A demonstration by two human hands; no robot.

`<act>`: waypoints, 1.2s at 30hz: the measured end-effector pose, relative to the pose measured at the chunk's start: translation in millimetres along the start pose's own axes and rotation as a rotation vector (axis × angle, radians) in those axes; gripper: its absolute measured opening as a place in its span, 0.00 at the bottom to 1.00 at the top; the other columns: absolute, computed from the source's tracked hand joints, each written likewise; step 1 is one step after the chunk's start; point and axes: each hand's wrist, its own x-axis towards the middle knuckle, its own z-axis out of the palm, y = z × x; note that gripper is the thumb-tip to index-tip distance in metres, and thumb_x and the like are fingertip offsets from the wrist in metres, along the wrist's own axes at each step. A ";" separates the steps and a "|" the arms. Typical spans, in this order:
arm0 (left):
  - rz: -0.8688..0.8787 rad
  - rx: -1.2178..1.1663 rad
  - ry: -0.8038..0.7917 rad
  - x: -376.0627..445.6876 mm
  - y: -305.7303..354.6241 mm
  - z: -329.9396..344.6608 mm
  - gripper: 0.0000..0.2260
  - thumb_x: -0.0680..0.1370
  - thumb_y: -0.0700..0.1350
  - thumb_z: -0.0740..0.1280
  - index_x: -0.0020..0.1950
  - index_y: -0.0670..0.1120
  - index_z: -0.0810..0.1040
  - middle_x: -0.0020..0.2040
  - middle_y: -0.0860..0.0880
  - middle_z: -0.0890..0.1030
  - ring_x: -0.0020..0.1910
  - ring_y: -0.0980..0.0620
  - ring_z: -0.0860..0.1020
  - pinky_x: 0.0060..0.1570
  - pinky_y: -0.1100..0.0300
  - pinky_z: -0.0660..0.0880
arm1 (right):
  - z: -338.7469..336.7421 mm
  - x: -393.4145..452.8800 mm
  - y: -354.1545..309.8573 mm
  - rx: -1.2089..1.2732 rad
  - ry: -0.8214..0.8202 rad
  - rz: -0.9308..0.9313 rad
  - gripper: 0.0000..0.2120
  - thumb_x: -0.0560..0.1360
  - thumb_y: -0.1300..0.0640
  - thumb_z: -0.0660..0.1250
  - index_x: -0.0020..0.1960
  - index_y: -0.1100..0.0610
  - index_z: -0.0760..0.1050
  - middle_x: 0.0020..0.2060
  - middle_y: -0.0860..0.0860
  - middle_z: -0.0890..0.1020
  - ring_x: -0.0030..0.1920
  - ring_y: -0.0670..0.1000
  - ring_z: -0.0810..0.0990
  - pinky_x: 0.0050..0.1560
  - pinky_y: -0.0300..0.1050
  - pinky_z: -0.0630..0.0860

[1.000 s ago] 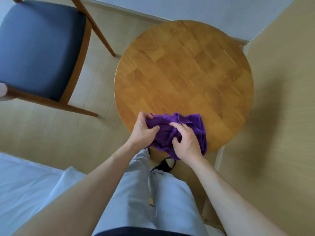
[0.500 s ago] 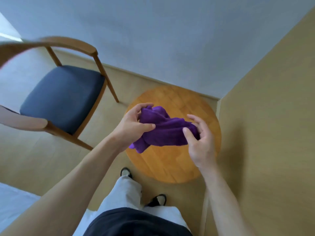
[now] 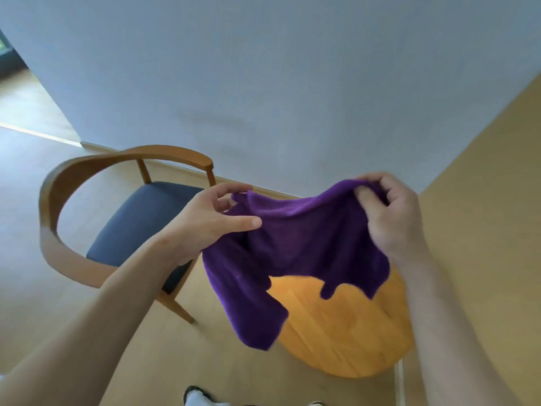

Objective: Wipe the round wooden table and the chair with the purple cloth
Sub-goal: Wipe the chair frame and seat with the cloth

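The purple cloth [image 3: 295,247] hangs spread in the air between both hands, above the round wooden table [image 3: 348,329]. My left hand [image 3: 210,221] holds its left edge between thumb and fingers. My right hand [image 3: 392,212] pinches its top right corner with curled fingers. The cloth's lower edge dangles over the table and hides the far part of the tabletop. The wooden chair [image 3: 73,177] with a dark blue seat [image 3: 137,224] stands to the left of the table, behind my left forearm.
A grey-white wall [image 3: 263,83] rises behind the chair and table. A tan panel [image 3: 483,200] flanks the table on the right. Light wood floor [image 3: 29,288] surrounds the chair. My feet show at the bottom edge.
Both hands lifted the cloth off the tabletop and pulled it apart, so the bunched cloth now hangs open. The view tilted up and back as I stood.
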 end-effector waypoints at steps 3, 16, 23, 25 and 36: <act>-0.058 0.206 -0.095 0.0 -7.1 -52.7 0.37 0.67 0.43 0.82 0.72 0.60 0.71 0.56 0.51 0.86 0.54 0.52 0.85 0.52 0.51 0.82 | 26.5 24.2 -34.1 0.090 0.061 -0.041 0.08 0.76 0.58 0.66 0.45 0.46 0.81 0.38 0.40 0.84 0.43 0.43 0.81 0.46 0.38 0.76; -0.042 0.854 -0.435 48.8 -36.4 -95.3 0.18 0.72 0.57 0.77 0.56 0.53 0.78 0.48 0.55 0.83 0.47 0.56 0.82 0.46 0.65 0.78 | 151.6 101.2 -153.3 -0.096 -0.141 -0.283 0.08 0.77 0.63 0.70 0.46 0.51 0.82 0.36 0.39 0.84 0.41 0.38 0.81 0.48 0.33 0.73; 0.060 0.544 -0.396 50.4 -11.9 -98.7 0.11 0.76 0.49 0.71 0.53 0.44 0.79 0.50 0.43 0.84 0.48 0.46 0.83 0.49 0.56 0.82 | 207.2 137.3 -138.1 -0.368 -0.317 -0.198 0.03 0.77 0.56 0.71 0.48 0.50 0.83 0.44 0.45 0.84 0.46 0.43 0.81 0.50 0.34 0.74; 0.088 0.239 -0.339 46.4 3.1 -106.3 0.13 0.74 0.48 0.72 0.55 0.42 0.81 0.54 0.41 0.84 0.54 0.43 0.84 0.57 0.49 0.81 | 220.5 145.3 -112.1 -0.403 -0.406 -0.124 0.03 0.76 0.57 0.72 0.47 0.50 0.83 0.42 0.45 0.83 0.44 0.44 0.81 0.48 0.37 0.73; 0.095 -0.586 -0.157 55.2 57.4 -119.4 0.12 0.79 0.46 0.67 0.38 0.49 0.87 0.42 0.51 0.86 0.45 0.53 0.85 0.44 0.58 0.80 | 218.1 115.8 6.3 -0.056 -0.549 0.324 0.11 0.80 0.59 0.62 0.46 0.58 0.82 0.41 0.50 0.83 0.42 0.49 0.79 0.48 0.44 0.74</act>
